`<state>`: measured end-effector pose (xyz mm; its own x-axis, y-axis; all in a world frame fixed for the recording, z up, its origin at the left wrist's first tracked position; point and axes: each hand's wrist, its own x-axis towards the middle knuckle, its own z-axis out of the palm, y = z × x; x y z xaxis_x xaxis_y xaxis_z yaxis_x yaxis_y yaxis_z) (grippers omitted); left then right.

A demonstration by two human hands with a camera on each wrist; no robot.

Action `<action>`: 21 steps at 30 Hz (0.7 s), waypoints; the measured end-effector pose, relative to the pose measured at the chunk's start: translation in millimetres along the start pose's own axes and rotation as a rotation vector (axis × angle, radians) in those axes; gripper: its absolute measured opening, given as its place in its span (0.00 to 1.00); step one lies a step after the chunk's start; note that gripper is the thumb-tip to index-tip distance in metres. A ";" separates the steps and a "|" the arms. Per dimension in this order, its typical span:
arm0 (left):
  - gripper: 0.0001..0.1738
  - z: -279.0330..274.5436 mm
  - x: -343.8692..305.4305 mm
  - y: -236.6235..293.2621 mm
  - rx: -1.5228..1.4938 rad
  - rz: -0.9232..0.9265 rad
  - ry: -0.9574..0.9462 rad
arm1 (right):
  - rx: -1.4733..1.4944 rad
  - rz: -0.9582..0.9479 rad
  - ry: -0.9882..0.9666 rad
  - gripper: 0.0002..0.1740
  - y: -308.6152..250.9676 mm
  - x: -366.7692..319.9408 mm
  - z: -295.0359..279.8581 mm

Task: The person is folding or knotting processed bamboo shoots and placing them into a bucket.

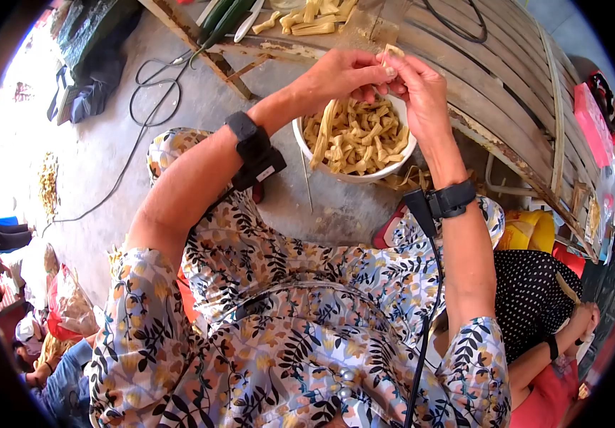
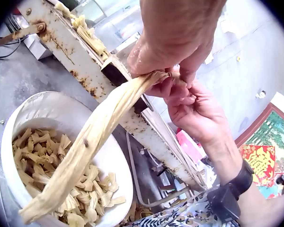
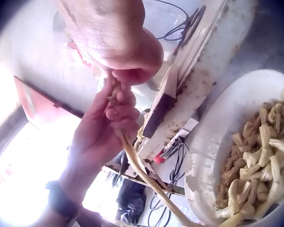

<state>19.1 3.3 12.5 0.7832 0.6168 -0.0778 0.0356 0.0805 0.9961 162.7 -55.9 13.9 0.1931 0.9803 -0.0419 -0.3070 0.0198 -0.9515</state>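
My left hand [image 1: 350,77] and right hand [image 1: 421,91] meet above the white bucket [image 1: 301,143]. Between them they pinch a long, pale yellow, fibrous strip [image 2: 92,142]. Its long end hangs from my left hand over the bucket, while a short end shows at the right fingertips in the head view. In the right wrist view the strip [image 3: 149,176] runs down from the left hand's curled fingers. Parts of the grip are hidden behind the fingers. Many short, knotted yellow pieces [image 1: 364,139] fill much of the bucket.
A slatted bench [image 1: 507,85] with a rusty frame stands just beyond the bucket. On it lie more yellow strips [image 1: 314,27] and dark green long objects [image 1: 225,20]. A black cable [image 1: 132,121] loops across the floor at left. Another person's hand [image 1: 587,317] is at lower right.
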 end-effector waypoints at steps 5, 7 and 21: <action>0.14 2.7 7.3 -7.1 -0.045 0.072 0.044 | 0.234 0.069 -0.012 0.09 3.1 14.7 -12.8; 0.14 6.9 8.5 -6.2 0.002 0.107 0.081 | 0.414 0.151 0.008 0.11 11.0 22.3 -15.9; 0.13 -15.2 4.3 -2.2 0.114 -0.008 -0.157 | -0.408 -0.019 0.073 0.16 -0.7 17.0 -22.1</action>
<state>13.0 17.6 9.4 0.8694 0.4864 -0.0871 0.1053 -0.0102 0.9944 186.8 -43.5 7.2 0.2649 0.9638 -0.0309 0.0892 -0.0563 -0.9944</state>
